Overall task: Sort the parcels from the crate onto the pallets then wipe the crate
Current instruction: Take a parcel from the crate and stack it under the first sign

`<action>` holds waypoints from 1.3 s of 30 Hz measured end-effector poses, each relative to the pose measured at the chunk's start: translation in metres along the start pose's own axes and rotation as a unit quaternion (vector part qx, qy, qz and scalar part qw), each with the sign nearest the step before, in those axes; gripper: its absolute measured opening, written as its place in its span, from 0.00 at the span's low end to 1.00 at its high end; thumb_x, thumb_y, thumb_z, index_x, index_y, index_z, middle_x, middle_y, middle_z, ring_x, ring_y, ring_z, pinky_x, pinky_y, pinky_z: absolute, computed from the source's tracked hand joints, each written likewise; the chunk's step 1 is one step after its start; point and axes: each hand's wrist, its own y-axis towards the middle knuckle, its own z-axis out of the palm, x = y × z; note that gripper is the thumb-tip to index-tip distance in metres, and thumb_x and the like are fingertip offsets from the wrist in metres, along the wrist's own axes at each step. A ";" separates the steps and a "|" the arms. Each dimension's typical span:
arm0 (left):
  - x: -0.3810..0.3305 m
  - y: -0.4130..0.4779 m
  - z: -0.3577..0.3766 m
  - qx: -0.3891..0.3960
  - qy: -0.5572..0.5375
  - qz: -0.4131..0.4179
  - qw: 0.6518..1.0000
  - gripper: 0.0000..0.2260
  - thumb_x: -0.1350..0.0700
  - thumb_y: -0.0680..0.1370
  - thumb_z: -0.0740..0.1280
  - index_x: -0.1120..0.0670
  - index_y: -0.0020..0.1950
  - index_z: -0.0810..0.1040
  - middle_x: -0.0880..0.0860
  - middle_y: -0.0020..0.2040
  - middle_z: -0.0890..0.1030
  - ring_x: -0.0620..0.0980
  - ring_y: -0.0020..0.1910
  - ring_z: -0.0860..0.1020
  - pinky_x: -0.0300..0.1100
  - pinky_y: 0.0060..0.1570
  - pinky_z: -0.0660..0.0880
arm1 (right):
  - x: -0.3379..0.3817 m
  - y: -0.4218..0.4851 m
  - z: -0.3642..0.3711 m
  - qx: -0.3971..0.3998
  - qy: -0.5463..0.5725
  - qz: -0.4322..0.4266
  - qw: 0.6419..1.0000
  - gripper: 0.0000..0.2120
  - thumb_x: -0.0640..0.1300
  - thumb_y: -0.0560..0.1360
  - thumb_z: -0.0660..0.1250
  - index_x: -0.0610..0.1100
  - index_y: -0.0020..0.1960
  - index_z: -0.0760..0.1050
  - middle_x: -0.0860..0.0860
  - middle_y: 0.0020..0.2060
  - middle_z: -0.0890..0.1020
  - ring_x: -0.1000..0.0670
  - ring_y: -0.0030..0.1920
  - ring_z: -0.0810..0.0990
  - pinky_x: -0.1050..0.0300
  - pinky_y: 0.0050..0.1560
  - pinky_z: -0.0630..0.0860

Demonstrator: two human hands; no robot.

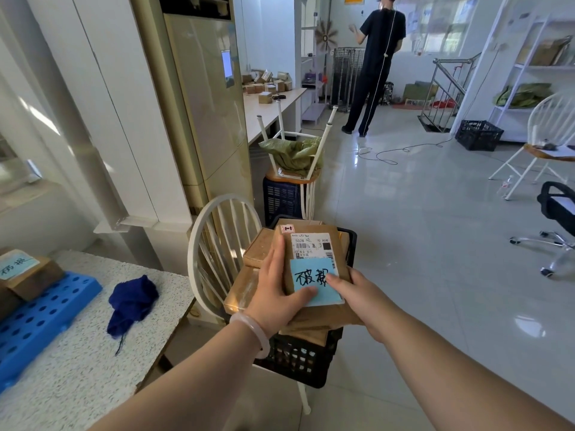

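- Holding labelled parcel (pixel 311 247) just above heaped crate (pixel 311 359), near centre; left hand (pixel 277 293) curled round left edge, right hand (pixel 357 293) pinching right edge, thumb on label.
- Lift clear of stack, keep level, check label before carrying left toward blue pallet (pixel 46 312).

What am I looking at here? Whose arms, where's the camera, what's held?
No machine: a person works bare-handed. The single picture comes from a wide-angle camera on their head, looking forward and down, so the arms are their own. Their left hand and right hand grip a cardboard parcel with a blue note, above a black crate heaped with more parcels, which stands on a white chair. On the speckled table at left lie a blue pallet carrying a second parcel, and a dark blue cloth.
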 end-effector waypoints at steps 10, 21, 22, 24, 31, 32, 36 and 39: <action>0.021 -0.011 -0.027 0.016 0.061 0.018 0.998 0.52 0.42 0.66 0.76 0.33 0.78 0.41 0.43 0.77 0.52 0.47 0.76 0.56 0.47 0.75 0.61 | 0.008 0.002 0.021 0.072 -0.136 -0.118 0.981 0.39 0.52 0.81 0.61 0.73 0.73 0.34 0.57 0.75 0.59 0.51 0.70 0.67 0.46 0.69 0.71; 0.058 -0.055 -0.100 -0.097 0.045 -0.034 0.994 0.52 0.42 0.66 0.77 0.31 0.76 0.42 0.46 0.75 0.58 0.44 0.71 0.62 0.40 0.72 0.64 | 0.042 0.005 0.103 0.173 -0.230 -0.205 0.936 0.37 0.53 0.78 0.67 0.74 0.73 0.46 0.57 0.73 0.61 0.54 0.66 0.67 0.55 0.64 0.74; 0.063 -0.061 -0.109 -0.109 0.048 -0.040 0.992 0.51 0.43 0.66 0.78 0.31 0.76 0.43 0.46 0.75 0.58 0.43 0.71 0.62 0.35 0.71 0.64 | 0.046 0.004 0.114 0.183 -0.238 -0.210 0.931 0.37 0.53 0.79 0.66 0.72 0.74 0.46 0.56 0.72 0.62 0.55 0.65 0.66 0.61 0.62 0.73; 0.070 -0.075 -0.128 -0.138 0.048 -0.055 0.988 0.51 0.45 0.67 0.78 0.33 0.76 0.44 0.45 0.75 0.58 0.41 0.70 0.61 0.27 0.66 0.61 | 0.054 0.002 0.139 0.210 -0.226 -0.208 0.928 0.35 0.50 0.80 0.65 0.70 0.75 0.47 0.57 0.69 0.62 0.58 0.61 0.64 0.65 0.57 0.68; 0.101 -0.134 -0.212 -0.222 0.031 -0.117 0.968 0.50 0.51 0.70 0.78 0.32 0.76 0.43 0.41 0.71 0.55 0.44 0.70 0.60 0.34 0.67 0.66 | 0.081 -0.011 0.251 0.283 -0.198 -0.216 0.913 0.35 0.50 0.79 0.66 0.74 0.73 0.49 0.57 0.71 0.64 0.54 0.66 0.69 0.51 0.67 0.73; 0.108 -0.143 -0.224 -0.237 0.030 -0.118 0.964 0.50 0.52 0.70 0.78 0.31 0.75 0.43 0.41 0.72 0.54 0.43 0.70 0.60 0.31 0.64 0.66 | 0.085 -0.014 0.268 0.287 -0.201 -0.222 0.910 0.35 0.51 0.79 0.66 0.75 0.73 0.49 0.56 0.71 0.65 0.53 0.67 0.70 0.50 0.67 0.74; 0.128 -0.178 -0.269 -0.289 0.017 -0.144 0.946 0.48 0.54 0.71 0.78 0.24 0.67 0.43 0.38 0.66 0.54 0.41 0.67 0.61 0.31 0.60 0.68 | 0.094 -0.028 0.332 0.313 -0.193 -0.231 0.901 0.32 0.51 0.80 0.65 0.75 0.70 0.49 0.55 0.70 0.68 0.52 0.67 0.71 0.52 0.62 0.78; 0.140 -0.202 -0.304 -0.316 0.006 -0.150 0.937 0.49 0.54 0.70 0.78 0.25 0.68 0.44 0.40 0.67 0.56 0.43 0.69 0.63 0.39 0.65 0.71 | 0.103 -0.037 0.378 0.333 -0.178 -0.239 0.894 0.32 0.51 0.79 0.66 0.79 0.67 0.52 0.55 0.69 0.68 0.52 0.66 0.71 0.49 0.62 0.78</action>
